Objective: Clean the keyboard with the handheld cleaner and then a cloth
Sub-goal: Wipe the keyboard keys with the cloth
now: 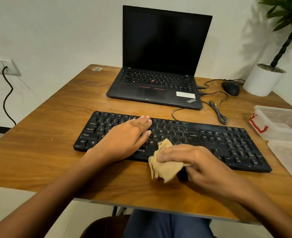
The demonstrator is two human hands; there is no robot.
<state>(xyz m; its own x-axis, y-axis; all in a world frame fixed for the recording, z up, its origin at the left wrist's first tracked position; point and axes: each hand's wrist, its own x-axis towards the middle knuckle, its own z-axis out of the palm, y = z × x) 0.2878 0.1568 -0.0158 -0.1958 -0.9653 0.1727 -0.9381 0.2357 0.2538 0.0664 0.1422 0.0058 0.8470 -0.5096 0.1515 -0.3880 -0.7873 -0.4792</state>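
Both hands engaged: I note left hand (124, 134), fingers together, flat, bracing the keyboard (210, 140); right hand (190, 162) fingers clamped on cloth (166, 169) at six o'clock edge for wiping.

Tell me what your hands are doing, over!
Left hand flat on keyboard, steadying it. Right hand gripping tan cloth at keyboard's front edge. Nothing blocking. Over.

A desk workspace, home or office: a worn wooden surface (55, 107) carries an open black laptop (156, 66), wired black mouse (231, 88) and white potted plant (262, 79).
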